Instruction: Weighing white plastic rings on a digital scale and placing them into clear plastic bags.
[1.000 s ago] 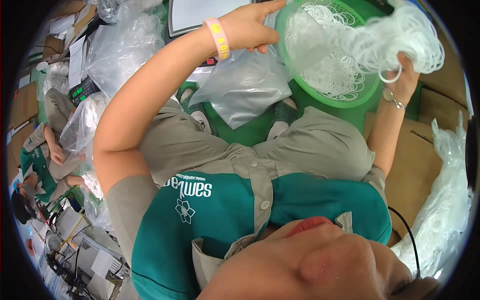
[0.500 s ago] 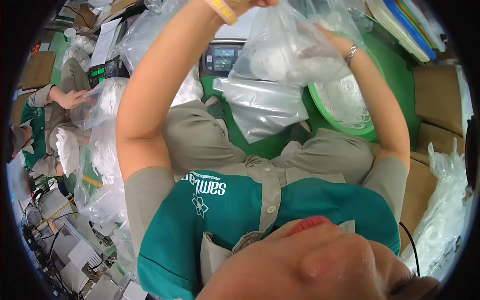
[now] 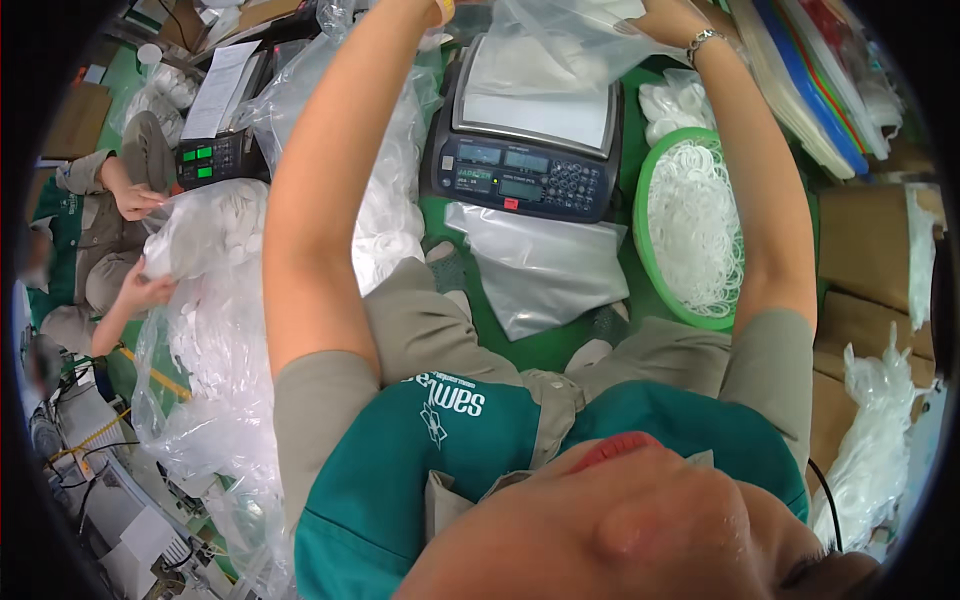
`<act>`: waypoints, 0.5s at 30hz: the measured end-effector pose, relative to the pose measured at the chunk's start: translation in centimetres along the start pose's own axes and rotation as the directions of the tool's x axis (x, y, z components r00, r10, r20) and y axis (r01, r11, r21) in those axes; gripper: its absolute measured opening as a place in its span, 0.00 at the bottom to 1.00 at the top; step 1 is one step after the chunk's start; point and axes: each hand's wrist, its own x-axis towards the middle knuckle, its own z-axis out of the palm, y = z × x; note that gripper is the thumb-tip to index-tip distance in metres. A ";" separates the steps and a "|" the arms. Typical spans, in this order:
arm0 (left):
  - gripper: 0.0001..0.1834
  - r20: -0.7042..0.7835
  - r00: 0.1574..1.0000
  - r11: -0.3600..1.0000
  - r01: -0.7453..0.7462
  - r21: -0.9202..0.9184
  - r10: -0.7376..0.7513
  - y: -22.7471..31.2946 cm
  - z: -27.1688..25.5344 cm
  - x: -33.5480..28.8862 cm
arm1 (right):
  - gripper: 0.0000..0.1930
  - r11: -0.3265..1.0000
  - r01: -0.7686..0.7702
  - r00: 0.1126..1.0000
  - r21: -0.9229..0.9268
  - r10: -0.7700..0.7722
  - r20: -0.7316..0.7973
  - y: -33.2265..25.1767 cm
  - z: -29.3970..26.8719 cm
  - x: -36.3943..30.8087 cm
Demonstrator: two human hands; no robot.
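A clear plastic bag (image 3: pixel 550 62) with white contents spans the far part of the counting scale's pan (image 3: pixel 540 120). My right hand (image 3: pixel 672 20), at the top edge, grips the bag's right side, its fingers partly hidden by plastic. My left forearm (image 3: pixel 350 150) reaches up past the scale's left side. Only the wrist with a yellow band (image 3: pixel 445 10) shows; the left hand lies beyond the top edge. Below the scale's dark keypad front (image 3: pixel 520 178) lies a flat clear plastic bag (image 3: pixel 540 275). Beneath my right forearm stands a green basket (image 3: pixel 645 245) of thin white rings (image 3: pixel 695 230).
Large clear bags of white pieces (image 3: pixel 215 340) lie along the left. Beyond them a co-worker's hands (image 3: pixel 150 290) hold a filled bag near another scale (image 3: pixel 215 160). Cardboard boxes (image 3: pixel 865 240) and bundled clear plastic (image 3: pixel 875 430) line the right, with stacked coloured sheets (image 3: pixel 810 80) above.
Both arms have stretched farther away, carrying the bag back from in front of the scale to over its pan. The scale and basket show more fully. The co-worker's hands have shifted on their bag.
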 end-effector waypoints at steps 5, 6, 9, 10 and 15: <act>0.31 -0.119 0.990 0.923 -0.120 -0.367 0.081 6.3 -1.8 -3.2 | 0.31 0.995 0.038 0.989 0.097 -0.024 -0.143 -4.6 -4.5 0.9; 0.28 -0.169 0.979 0.919 -0.169 -0.357 0.114 6.8 -2.3 -3.8 | 0.31 0.996 0.026 0.991 0.084 -0.014 -0.133 -5.6 -5.0 1.3; 0.20 -0.025 0.984 0.975 -0.178 -0.134 0.176 1.4 -5.8 1.1 | 0.30 0.990 0.135 0.982 0.049 -0.127 -0.140 -5.5 -2.6 4.2; 0.22 -0.034 0.994 0.981 -0.112 -0.156 0.108 -2.8 -6.5 3.7 | 0.29 0.988 0.144 0.989 0.058 -0.142 -0.037 -5.3 -0.6 5.2; 0.32 -0.053 0.999 0.982 -0.002 -0.187 -0.008 -4.4 -2.3 2.1 | 0.18 0.950 0.071 0.995 0.304 -0.048 -0.083 -0.8 5.3 4.3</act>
